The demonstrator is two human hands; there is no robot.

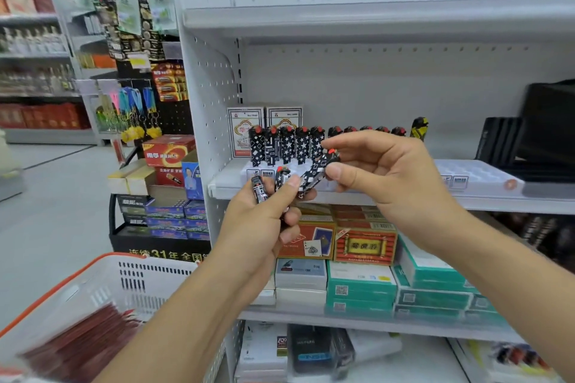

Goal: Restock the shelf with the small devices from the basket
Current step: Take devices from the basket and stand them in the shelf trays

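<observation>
1. I have my left hand (264, 224) closed round a small bunch of lighters (273, 185), their red tops sticking up past the thumb; it sits just in front of the shelf (497, 200) edge.
2. My right hand (382, 171) pinches one diamond-patterned lighter (315, 176) between thumb and fingers (342, 138), tilted, its lower end still at the bunch. I judge the step to be drawing this one free.
3. To do it well I would keep the left grip firm while the right pulls, so the others do not slip out.
4. The white slotted tray (479, 172) on the shelf holds a back row of standing lighters (286, 146); the front slots look empty. I would turn the lighter upright, red cap up, and seat it in an open slot beside the row.
5. I would come in low and from the front, as a knock could topple the standing ones.
6. The basket (133, 277) hangs at lower left; whether more lighters lie in it I cannot tell.
</observation>
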